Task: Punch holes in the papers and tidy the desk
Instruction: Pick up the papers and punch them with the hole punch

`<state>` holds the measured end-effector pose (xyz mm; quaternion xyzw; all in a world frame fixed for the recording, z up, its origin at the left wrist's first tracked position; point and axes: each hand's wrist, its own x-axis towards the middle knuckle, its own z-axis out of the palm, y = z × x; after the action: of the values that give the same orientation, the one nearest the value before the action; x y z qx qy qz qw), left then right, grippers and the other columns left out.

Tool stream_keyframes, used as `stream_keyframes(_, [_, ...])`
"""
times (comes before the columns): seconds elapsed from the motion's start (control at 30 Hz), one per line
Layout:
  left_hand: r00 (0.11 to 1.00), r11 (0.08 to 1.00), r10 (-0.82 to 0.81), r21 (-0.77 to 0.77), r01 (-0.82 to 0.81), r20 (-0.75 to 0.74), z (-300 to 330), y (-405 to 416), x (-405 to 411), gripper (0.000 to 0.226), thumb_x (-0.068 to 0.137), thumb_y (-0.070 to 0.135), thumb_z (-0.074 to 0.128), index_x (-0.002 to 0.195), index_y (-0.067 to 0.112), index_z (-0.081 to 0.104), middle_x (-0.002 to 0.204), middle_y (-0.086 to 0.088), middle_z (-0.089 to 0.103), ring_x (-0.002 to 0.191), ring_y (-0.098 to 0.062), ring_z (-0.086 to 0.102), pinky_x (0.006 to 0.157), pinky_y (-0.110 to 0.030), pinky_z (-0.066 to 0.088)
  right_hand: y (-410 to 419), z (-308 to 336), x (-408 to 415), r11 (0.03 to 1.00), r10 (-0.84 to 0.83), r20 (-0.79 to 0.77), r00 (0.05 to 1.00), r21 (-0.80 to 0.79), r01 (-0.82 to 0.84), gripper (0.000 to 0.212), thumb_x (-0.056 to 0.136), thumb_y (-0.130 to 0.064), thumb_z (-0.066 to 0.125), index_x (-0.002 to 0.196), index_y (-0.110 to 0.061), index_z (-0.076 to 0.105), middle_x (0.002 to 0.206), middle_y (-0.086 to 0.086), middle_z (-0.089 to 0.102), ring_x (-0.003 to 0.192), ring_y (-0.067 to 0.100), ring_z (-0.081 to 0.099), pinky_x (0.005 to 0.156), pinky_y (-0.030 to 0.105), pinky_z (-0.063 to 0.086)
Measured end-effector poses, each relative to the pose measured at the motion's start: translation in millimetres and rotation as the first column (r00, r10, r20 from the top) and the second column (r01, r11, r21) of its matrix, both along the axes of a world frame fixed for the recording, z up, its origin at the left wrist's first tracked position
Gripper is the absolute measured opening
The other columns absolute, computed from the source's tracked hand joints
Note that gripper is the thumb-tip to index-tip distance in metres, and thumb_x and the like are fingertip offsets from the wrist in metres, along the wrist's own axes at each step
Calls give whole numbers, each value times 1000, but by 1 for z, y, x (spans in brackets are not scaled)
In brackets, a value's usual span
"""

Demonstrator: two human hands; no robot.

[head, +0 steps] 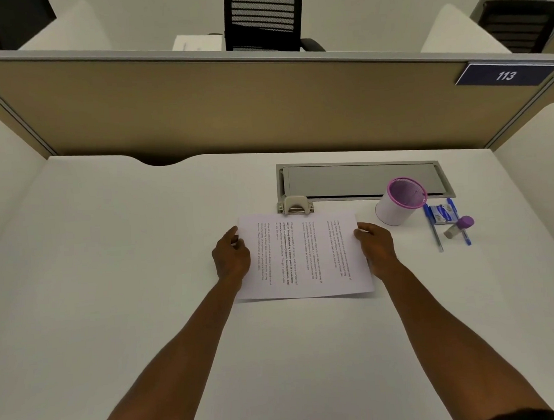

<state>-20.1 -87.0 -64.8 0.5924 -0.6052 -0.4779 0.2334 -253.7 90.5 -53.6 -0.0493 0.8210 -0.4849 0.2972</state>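
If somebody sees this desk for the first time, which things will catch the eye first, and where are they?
First the printed papers in the middle of the white desk, held by the left hand and the right hand at the two side edges, with their far edge at the hole punch. Next the white pen cup with a purple rim on the right, and beside it the pens. A sign reading 113 hangs on the partition, top right.

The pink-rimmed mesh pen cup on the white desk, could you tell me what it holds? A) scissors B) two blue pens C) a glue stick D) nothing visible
D: the pink-rimmed mesh pen cup shows a bare interior, while the blue pens lie on the white desk beside it.
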Motion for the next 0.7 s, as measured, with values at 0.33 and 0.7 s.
stream_keyframes(0.33, [999,1000,-7,14,7,-53,-4,-15,-8,33,102,10,45,121,23,69,136,-3,61,102,-13,53,92,-25,44,-16,-1,-14,999,-14,-15,1000,-47,13,37,95,-16,56,130,-25,59,141,3,54,121,28,55,107,49,43])
stream_keyframes(0.7, [1000,999,13,30,-13,4,-4,-34,-24,35,99,3,46,120,16,70,133,-7,63,120,-26,59,99,-26,43,-23,-15,-23,1000,-30,-75,997,-11,29,38,92,-7,59,128,-15,62,140,5,56,127,27,51,113,43,37])
